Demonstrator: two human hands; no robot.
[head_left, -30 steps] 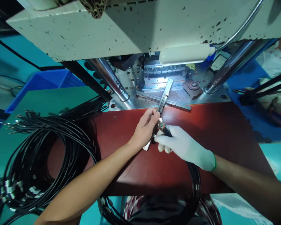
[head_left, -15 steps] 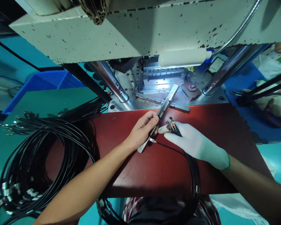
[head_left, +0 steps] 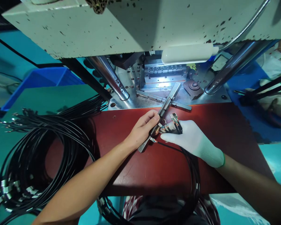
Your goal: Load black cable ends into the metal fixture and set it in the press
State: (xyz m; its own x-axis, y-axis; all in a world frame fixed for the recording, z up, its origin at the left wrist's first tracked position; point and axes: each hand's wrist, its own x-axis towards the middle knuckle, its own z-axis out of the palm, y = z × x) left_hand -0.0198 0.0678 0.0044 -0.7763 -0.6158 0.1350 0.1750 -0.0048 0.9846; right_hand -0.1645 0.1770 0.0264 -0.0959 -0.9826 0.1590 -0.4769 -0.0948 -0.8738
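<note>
My bare left hand grips a long metal bar fixture that slants from the red-brown work plate up toward the machine bed. My right hand, in a white glove, holds a bunch of black cable ends with small green connector boards right beside the bar. One cable end with a metal plug sits at the bar under my left thumb. The black cables trail from my right hand down off the plate's front edge.
A moulding press stands behind the plate, with its cream housing overhead, two steel columns and a lit mould block. A large coil of black cables lies on the green table at left. A blue bin sits further back.
My right hand has shifted right and slightly up from the bar, carrying the cable ends with it. One cable end now lies at the bar by my left hand. The bar has tilted a little.
</note>
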